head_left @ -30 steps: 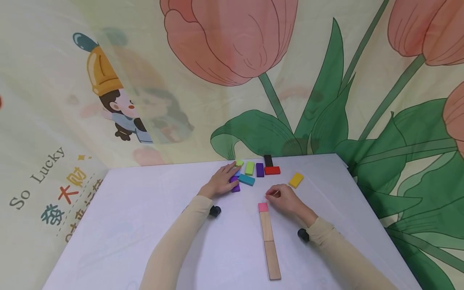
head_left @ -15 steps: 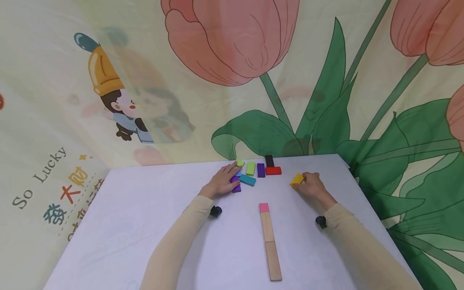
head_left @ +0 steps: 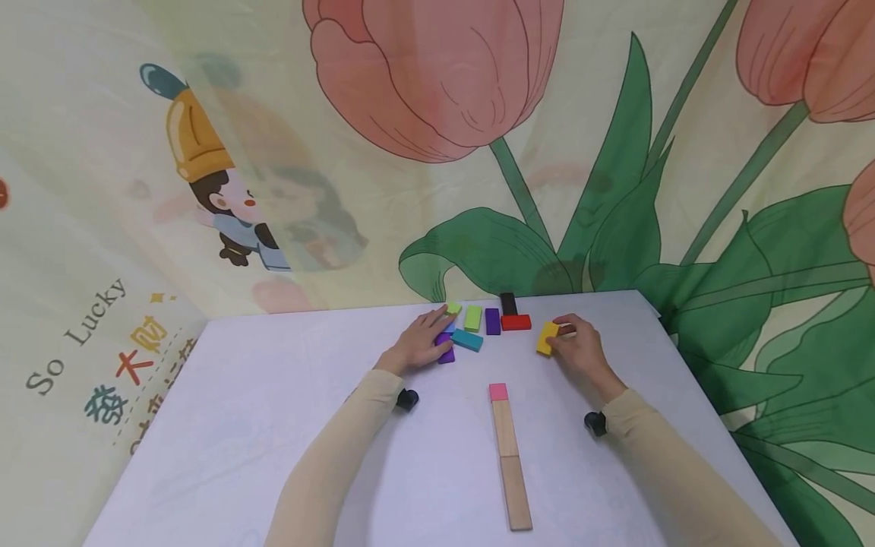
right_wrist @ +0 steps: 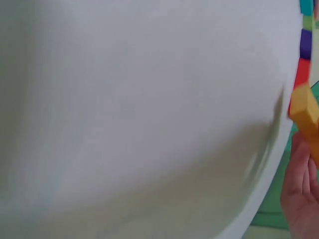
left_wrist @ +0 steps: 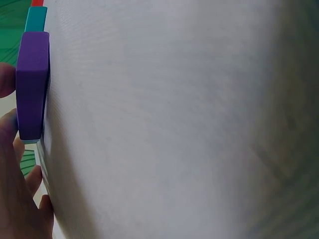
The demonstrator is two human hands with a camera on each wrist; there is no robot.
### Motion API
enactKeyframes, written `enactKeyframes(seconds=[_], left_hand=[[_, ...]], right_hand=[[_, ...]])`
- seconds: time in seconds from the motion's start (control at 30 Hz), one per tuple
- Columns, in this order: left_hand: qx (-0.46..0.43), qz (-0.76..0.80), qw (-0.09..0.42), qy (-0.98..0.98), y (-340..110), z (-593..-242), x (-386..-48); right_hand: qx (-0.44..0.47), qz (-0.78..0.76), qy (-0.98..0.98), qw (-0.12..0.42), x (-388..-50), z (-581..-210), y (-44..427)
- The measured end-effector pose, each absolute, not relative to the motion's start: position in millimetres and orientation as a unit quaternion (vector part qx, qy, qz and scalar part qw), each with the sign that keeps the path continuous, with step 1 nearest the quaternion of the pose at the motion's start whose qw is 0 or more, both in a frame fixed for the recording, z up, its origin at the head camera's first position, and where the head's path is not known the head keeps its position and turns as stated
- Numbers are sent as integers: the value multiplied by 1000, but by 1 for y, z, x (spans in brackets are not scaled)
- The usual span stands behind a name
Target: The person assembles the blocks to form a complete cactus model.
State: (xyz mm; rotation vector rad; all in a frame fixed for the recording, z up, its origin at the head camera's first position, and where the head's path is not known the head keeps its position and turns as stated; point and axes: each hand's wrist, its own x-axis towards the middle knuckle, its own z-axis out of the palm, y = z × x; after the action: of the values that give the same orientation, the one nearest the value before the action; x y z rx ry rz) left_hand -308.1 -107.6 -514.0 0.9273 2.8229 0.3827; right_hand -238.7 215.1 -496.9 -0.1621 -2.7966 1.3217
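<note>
My right hand pinches a yellow block between thumb and fingers, right of the block group. In the right wrist view the yellow block shows close up, with a gap between it and the white tabletop. My left hand rests with spread fingers over a purple block and a light blue one, mostly covered. A light green block lies at its fingertips, and a teal block beside it. The left wrist view shows the purple block near the thumb.
Behind lie another green block, a dark purple block, a red block and a black block. A pink block and two plain wooden blocks form a line on the white table. A printed curtain hangs behind.
My right hand went from above the pink block to the yellow block, took hold of it and has shifted it slightly left. My left hand has stayed put.
</note>
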Motion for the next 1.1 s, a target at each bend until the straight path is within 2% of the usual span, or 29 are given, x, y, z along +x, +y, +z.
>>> enactKeyframes(seconds=[0.37, 0.7, 1.1], left_hand=[[307, 123, 78, 941, -107, -516, -309], [303, 124, 77, 942, -107, -514, -308], [305, 119, 75, 942, -108, -515, -308]], right_hand=[[14, 466, -881, -80, -242, -502, 160], [28, 473, -873, -113, -240, -508, 141], [35, 441, -891, -105, -237, -505, 143]])
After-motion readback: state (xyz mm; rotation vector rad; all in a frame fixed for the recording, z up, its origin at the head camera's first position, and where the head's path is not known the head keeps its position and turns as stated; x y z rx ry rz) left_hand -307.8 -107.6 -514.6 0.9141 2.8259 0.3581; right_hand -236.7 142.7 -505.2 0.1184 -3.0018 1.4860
